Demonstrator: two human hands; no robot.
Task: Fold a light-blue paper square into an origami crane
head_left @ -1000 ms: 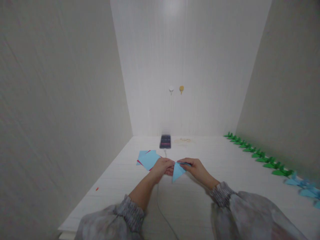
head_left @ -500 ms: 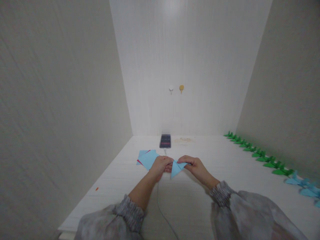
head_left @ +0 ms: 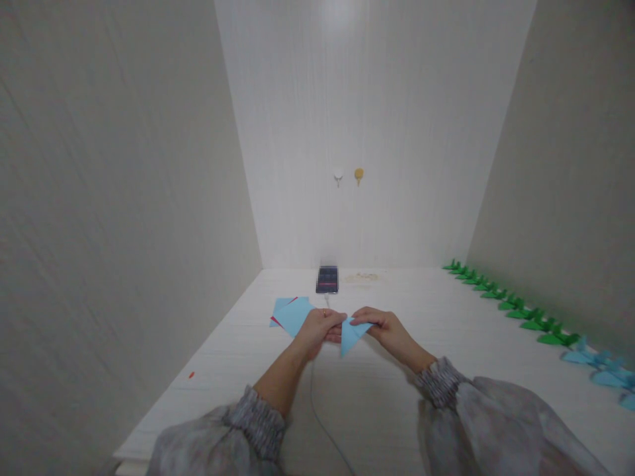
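A light-blue sheet of origami paper [head_left: 351, 336], folded to a triangle with one point hanging down, is held between both hands over the table. My left hand [head_left: 320, 328] pinches its left corner, the thumb on top and the fingers beneath. My right hand [head_left: 384, 325] grips the upper right edge with thumb and fingers closed on it. Just beyond my left hand lie loose blue paper sheets [head_left: 296, 315], with a red edge showing among them; my hand covers part of them.
A phone [head_left: 327, 279] leans at the back wall, its white cable [head_left: 317, 416] running toward me. Along the right wall stand several green folded paper figures [head_left: 516, 309] and blue ones [head_left: 610, 377]. A small orange scrap [head_left: 191, 375] lies left. Two hooks [head_left: 358, 174] are on the wall.
The folded paper's flap now lies flatter, and the centre crease seen before shows less. Both hands keep nearly the same place, my left thumb a little further right.
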